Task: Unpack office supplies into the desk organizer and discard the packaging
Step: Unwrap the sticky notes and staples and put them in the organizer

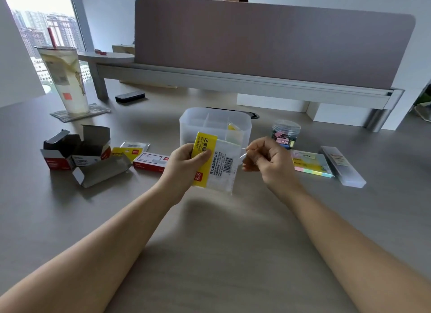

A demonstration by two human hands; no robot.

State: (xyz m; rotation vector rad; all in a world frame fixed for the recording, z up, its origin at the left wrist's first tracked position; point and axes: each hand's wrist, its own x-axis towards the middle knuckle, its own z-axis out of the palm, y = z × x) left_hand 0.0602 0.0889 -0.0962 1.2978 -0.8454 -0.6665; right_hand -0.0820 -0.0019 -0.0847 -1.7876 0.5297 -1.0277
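Observation:
A pack of sticky notes (218, 164) in clear plastic wrap with a yellow label is held above the desk, in front of the translucent desk organizer (246, 123). My left hand (186, 163) grips the pack's yellow side, thumb on top. My right hand (268, 158) pinches the clear wrap at the pack's right edge, fingers curled. Something yellow stands in one organizer compartment.
Opened red and white boxes (77, 152) lie at the left, with a staples box (151, 162) and a small packet (134, 147). A jar of binder clips (285, 134), coloured sticky notes (311, 163) and a clear case (342, 166) sit at the right. A drink cup (64, 79) stands back left.

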